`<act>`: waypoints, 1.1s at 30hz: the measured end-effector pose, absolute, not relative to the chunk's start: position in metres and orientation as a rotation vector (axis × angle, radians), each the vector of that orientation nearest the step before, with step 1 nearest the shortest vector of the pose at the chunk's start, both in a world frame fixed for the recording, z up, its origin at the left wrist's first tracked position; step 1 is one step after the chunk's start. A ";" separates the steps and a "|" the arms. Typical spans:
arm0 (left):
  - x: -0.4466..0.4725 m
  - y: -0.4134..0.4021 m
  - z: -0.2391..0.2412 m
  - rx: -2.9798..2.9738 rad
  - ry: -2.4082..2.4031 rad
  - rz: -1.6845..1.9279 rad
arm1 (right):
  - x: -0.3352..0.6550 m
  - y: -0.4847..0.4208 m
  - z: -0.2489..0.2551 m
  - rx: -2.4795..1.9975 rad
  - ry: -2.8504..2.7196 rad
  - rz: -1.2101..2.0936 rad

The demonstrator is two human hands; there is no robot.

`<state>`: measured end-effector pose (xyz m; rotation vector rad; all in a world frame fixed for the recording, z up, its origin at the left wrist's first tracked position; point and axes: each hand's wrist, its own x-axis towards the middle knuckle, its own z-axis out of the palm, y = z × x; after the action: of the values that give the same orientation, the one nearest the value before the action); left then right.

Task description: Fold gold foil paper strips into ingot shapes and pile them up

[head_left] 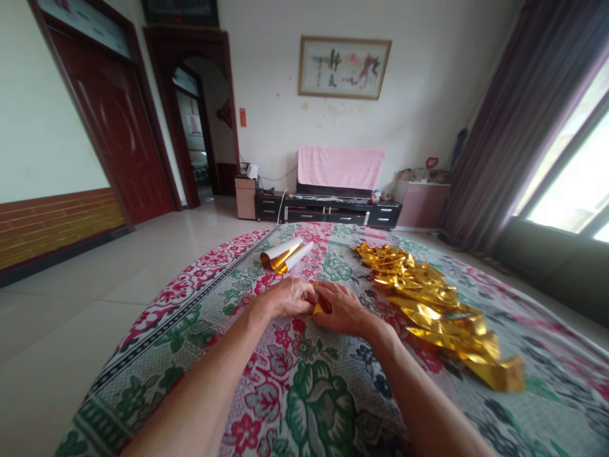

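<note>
My left hand (291,296) and my right hand (340,309) meet over the middle of the cloth-covered table. Between them is a small piece of gold foil paper (322,306), partly hidden by my fingers. Both hands are closed on it, the left at its left side and the right over its right side. Just beyond my left hand lie curled gold foil sheets (287,255) with white backs. To the right of my right hand stretches a long pile of folded gold foil pieces (431,298).
A floral tablecloth (318,400) in red, green and grey covers the round-edged table. Past its far edge stand a low black cabinet (328,212) and a pink cloth (340,166) draped over something. A purple curtain (504,120) hangs on the right; doors are on the left.
</note>
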<state>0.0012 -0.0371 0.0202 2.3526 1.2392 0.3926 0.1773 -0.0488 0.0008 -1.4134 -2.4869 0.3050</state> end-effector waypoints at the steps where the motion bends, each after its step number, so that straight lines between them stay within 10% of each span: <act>1: 0.001 -0.037 0.020 2.355 1.227 0.393 | 0.177 -0.049 0.002 -1.413 -2.492 0.310; 33: -0.005 -0.029 0.005 2.310 1.326 0.491 | 0.175 -0.048 -0.001 -1.475 -2.475 0.286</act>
<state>-0.0049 -0.0287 0.0050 2.3098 1.3262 0.4915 0.1749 -0.0478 -0.0014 -1.4752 -2.4748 0.2860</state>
